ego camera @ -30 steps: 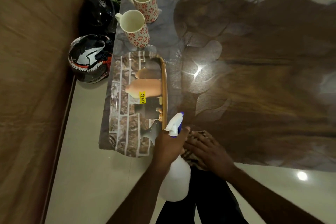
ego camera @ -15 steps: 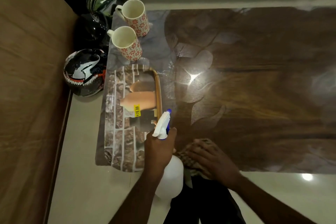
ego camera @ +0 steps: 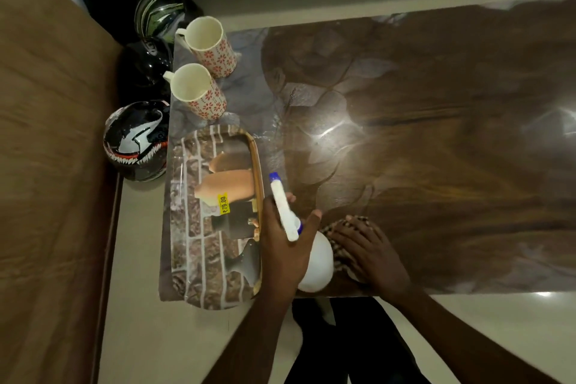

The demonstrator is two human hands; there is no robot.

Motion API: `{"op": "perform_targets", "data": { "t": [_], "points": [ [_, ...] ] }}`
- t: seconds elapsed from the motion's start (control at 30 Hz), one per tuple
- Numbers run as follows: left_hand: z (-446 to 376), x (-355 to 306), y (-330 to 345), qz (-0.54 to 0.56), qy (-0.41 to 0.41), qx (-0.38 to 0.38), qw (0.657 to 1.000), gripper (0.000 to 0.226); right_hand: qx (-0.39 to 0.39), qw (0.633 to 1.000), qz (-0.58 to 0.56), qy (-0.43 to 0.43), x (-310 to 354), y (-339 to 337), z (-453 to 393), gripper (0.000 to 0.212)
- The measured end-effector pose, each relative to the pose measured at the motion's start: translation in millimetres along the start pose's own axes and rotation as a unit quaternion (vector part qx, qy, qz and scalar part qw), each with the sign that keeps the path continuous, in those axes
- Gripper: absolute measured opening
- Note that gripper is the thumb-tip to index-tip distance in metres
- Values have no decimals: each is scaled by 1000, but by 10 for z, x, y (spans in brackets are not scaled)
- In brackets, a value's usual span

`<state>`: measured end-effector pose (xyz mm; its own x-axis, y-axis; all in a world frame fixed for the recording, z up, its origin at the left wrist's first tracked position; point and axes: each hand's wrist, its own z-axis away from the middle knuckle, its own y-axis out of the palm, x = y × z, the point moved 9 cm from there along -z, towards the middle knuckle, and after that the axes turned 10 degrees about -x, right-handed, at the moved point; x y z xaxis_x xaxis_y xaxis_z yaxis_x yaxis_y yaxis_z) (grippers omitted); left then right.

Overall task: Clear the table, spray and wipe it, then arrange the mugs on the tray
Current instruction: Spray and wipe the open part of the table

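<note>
The glossy dark-brown wood-grain table (ego camera: 436,150) carries a rectangular brick-print tray (ego camera: 199,252) at 8 o'clock and two white red-flowered mugs (ego camera: 199,92) at 10 o'clock. At 6 o'clock, the left hand (ego camera: 286,246) is wrapped around a white plastic spray bottle (ego camera: 314,262) with its blue nozzle toward 12. Beside it, the right hand (ego camera: 371,252) presses flat, fingers spread, on a checked brown cloth (ego camera: 339,234).

Two bare forearms, no sleeves visible; dark trousers (ego camera: 358,346) below the table edge.

A pale glossy tiled floor (ego camera: 174,330) reflects ceiling light. A brown upholstered sofa (ego camera: 46,165) fills the left side. Three motorcycle helmets (ego camera: 137,140) sit on the floor beside it.
</note>
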<state>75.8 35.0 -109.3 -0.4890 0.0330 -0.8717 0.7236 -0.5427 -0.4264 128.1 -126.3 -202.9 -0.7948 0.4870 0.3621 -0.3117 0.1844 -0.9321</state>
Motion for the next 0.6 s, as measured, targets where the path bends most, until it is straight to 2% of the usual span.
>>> {"op": "perform_targets", "data": {
  "t": [0.07,0.27,0.37,0.47,0.6],
  "points": [
    [-29,-206,-20,-19,71,-7,997,60,10,1000,-4,11,-89,-98,78,71],
    [-184,-721,-1,-47,213,-67,974,53,0,999,-8,50,-322,-418,143,60],
    [-289,-905,278,-9,219,-41,975,58,-13,997,-11,81,-533,-533,125,61],
    [-358,-1047,732,11,184,13,983,64,-30,995,-4,100,-784,-692,173,63],
    [-210,-1327,1639,0,187,86,979,64,-76,986,3,147,-1284,-993,465,61]
  ]
}}
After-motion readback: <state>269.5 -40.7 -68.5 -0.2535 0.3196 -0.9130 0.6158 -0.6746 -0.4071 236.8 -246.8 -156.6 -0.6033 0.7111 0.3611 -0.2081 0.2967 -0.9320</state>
